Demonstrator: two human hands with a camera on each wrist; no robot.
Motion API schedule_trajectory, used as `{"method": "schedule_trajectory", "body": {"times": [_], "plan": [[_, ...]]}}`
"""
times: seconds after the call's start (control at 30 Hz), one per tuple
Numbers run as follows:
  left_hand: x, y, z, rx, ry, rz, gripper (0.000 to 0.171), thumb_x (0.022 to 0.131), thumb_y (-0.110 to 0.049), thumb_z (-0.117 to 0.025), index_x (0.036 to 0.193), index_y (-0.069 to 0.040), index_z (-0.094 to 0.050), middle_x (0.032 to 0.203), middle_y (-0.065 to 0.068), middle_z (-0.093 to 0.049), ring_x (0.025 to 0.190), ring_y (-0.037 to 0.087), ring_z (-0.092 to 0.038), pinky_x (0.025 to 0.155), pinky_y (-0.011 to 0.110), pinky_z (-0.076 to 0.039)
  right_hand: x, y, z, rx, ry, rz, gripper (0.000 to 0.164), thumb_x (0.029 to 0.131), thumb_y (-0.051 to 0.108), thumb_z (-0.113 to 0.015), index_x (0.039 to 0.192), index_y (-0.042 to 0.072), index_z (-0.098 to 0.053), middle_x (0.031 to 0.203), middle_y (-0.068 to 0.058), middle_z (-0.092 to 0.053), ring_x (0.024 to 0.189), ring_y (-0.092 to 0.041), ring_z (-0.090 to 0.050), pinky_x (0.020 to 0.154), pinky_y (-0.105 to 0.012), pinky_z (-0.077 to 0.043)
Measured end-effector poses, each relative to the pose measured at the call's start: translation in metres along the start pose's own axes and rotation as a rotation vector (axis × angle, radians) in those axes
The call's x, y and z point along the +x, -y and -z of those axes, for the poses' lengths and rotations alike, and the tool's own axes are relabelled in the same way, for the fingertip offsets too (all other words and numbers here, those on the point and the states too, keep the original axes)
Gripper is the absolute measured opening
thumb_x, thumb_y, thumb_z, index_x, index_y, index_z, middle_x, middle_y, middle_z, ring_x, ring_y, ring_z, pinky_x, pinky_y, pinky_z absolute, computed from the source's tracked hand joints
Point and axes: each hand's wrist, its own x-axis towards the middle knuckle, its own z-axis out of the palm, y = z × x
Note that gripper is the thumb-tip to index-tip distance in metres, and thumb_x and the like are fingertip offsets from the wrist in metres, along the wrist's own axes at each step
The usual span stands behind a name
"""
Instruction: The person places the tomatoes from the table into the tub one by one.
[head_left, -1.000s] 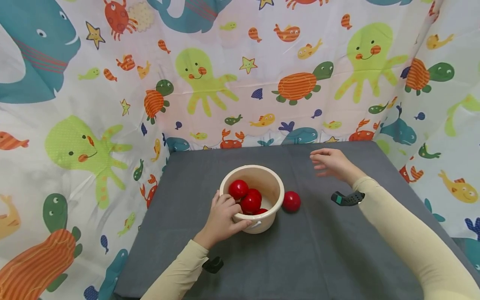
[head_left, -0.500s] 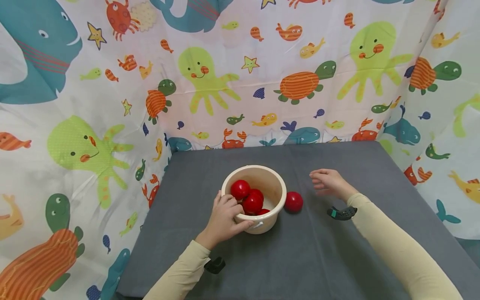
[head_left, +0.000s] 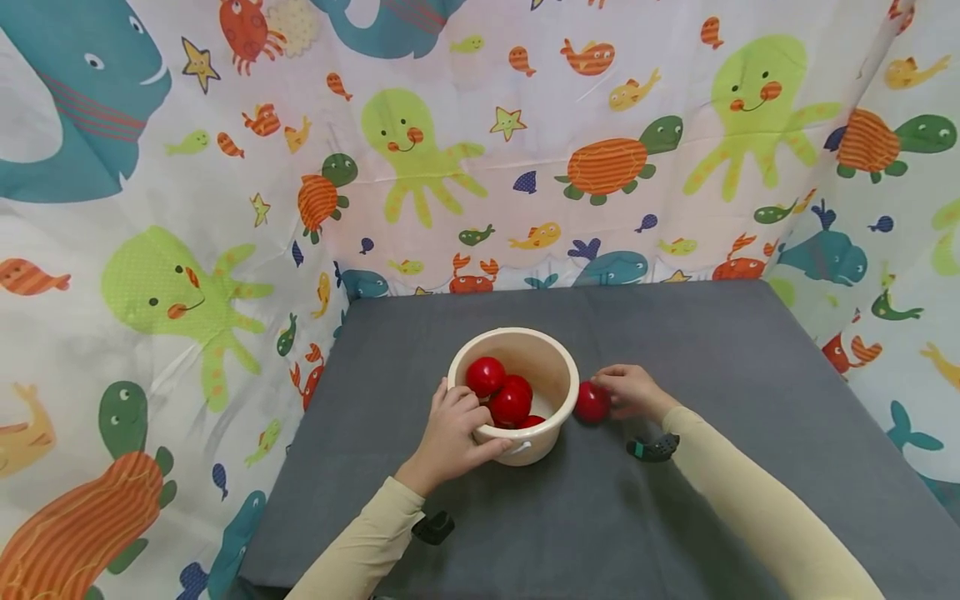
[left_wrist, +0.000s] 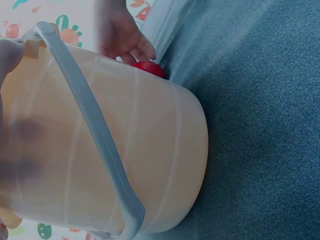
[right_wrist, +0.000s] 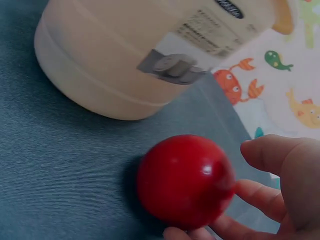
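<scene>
A cream plastic bucket (head_left: pixel 551 358) stands upright on the dark table, with several red balls (head_left: pixel 511 402) inside. My left hand (head_left: pixel 452 433) grips its near-left rim, fingers over the edge and thumb along the outside. The bucket's grey handle (left_wrist: pixel 90 112) hangs down its side in the left wrist view. One more red ball (right_wrist: pixel 186 181) lies on the table just right of the bucket. My right hand (head_left: pixel 632 390) is at that ball's right side. In the right wrist view its fingers (right_wrist: pixel 262 197) reach behind and under the ball, while the thumb (right_wrist: pixel 265 152) stays off it.
The dark grey cloth-covered table (head_left: pixel 697 333) extends around the bucket. A white curtain (head_left: pixel 450 242) printed with sea animals hangs behind the table and along both sides. A printed label (right_wrist: pixel 200 37) is on the bucket's right side.
My right hand has come down and to the left, from above the table to the loose ball. My left hand keeps its grip on the bucket rim. The head view has shifted slightly.
</scene>
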Motion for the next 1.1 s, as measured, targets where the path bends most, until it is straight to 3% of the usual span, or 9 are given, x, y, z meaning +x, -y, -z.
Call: {"method": "schedule_trajectory", "body": {"times": [0.43,1.1], "plan": [[0.001,-0.001,0.001,-0.014,-0.018,-0.016,0.030,0.082,-0.051,-0.075,0.077,-0.022,-0.069,0.083,-0.003,-0.066,0.104,0.021,-0.057,0.112,0.073,-0.031,0.005,-0.009,-0.014,-0.023,-0.059,-0.002,0.054,0.095,0.031,-0.066,0.137,-0.001,-0.055,0.134,-0.025,-0.057,0.109,-0.031,-0.061,0.077,-0.051,-0.063],[-0.001,0.002,-0.001,-0.008,0.002,0.006,0.032,0.083,-0.054,-0.073,0.078,-0.023,-0.071,0.087,-0.003,-0.069,0.107,0.020,-0.057,0.114,0.071,-0.030,0.003,-0.009,-0.020,0.071,-0.106,-0.008,0.052,0.098,0.028,-0.064,0.139,-0.002,-0.054,0.142,-0.029,-0.051,0.115,-0.038,-0.059,0.080,-0.049,-0.063]]}}
